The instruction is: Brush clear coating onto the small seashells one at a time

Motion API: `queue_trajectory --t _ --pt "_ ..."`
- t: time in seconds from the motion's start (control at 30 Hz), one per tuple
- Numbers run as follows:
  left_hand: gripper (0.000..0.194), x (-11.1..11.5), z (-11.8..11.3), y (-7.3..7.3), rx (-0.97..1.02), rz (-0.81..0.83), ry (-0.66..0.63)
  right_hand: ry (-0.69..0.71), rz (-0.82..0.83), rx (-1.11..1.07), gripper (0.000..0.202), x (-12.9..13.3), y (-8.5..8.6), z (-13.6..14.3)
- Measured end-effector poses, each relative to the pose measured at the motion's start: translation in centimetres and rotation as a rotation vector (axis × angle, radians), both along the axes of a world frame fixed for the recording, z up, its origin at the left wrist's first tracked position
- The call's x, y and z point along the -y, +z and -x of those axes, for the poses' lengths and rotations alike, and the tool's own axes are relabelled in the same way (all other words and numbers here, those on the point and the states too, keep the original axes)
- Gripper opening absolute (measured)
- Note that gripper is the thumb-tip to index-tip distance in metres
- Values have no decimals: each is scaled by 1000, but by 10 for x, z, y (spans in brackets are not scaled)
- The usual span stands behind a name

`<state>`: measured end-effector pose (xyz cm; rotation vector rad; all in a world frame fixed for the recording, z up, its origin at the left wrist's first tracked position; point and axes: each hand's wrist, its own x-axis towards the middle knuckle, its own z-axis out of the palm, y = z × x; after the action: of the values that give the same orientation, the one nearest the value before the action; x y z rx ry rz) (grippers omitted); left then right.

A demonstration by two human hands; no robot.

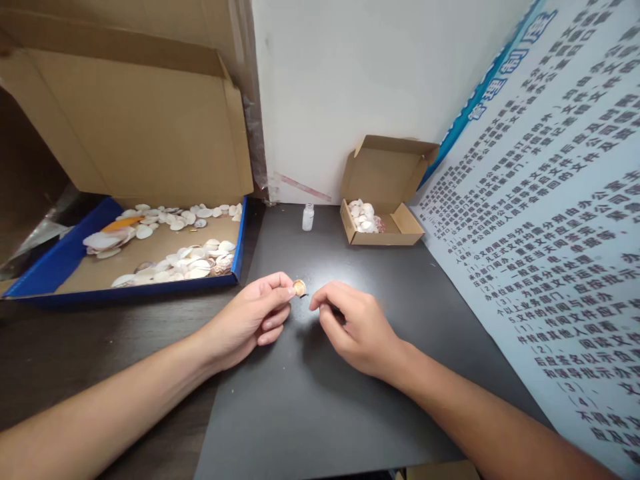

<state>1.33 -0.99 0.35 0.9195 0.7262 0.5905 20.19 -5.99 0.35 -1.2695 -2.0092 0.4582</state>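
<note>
Between the thumb and index finger of my left hand (265, 310) is a small round shell (299, 287), cream with an orange-brown tint. A short dark sliver (304, 295) shows at the shell's lower edge; what it is I cannot tell. Just to the right, apart from the shell, my right hand (355, 323) is closed with its index finger and thumb curled towards the shell. Whatever is between those fingers, if anything, is hidden. Both hands are above the dark grey board (270, 407).
A blue-edged cardboard box (165, 288) with many white shells stands open at left. Behind the hands are a small white bottle (308, 218) and a small open cardboard box (387, 238) holding shells. A printed panel (560, 220) borders the right; a white wall (345, 87) closes the back.
</note>
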Motion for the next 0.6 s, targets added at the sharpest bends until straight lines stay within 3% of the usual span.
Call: queue_trajectory --t 0.6 --pt "19 1 0 0 -5 -10 -32 -11 2 21 18 2 -1 0"
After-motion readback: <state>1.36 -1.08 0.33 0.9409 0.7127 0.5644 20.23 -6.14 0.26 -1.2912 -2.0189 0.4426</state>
